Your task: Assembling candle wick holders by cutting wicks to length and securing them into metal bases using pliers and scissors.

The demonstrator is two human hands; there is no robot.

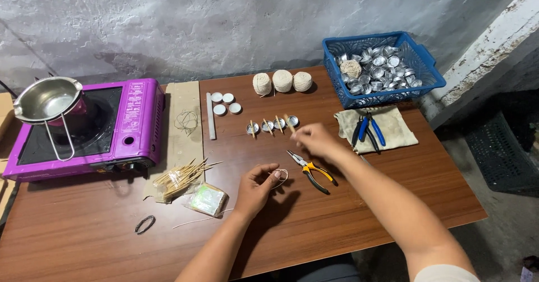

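White wick string [279,175] sits pinched in the left hand [255,188], near table centre, looped just at 9 o'clock of the yellow-handled pliers [310,170]. Left fingers curled shut on the string, thumb and forefinger doing the holding. Right hand [315,140] reaches toward 12 o'clock, fingertips closed near the last of four small foil cups [272,125] in a row, each with a wooden stick across it; hand is blurred, so cannot tell whether it holds a stick or only touches the cup. Judgement: doing this well means keeping the string taut and short in the left pinch, and seating the stick square across the cup rim without nudging neighbours.

Outward: three twine balls [282,81] at 12 o'clock, four white discs [225,103] beside a grey bar. Blue basket [426,74] of empty foil cups at 2 o'clock, cloth with blue-handled tools [369,126] at 3. Stick bundle [181,177] at 9, purple stove [137,122] with steel pot [48,98] farther at 10. Wooden table [84,231] under all.
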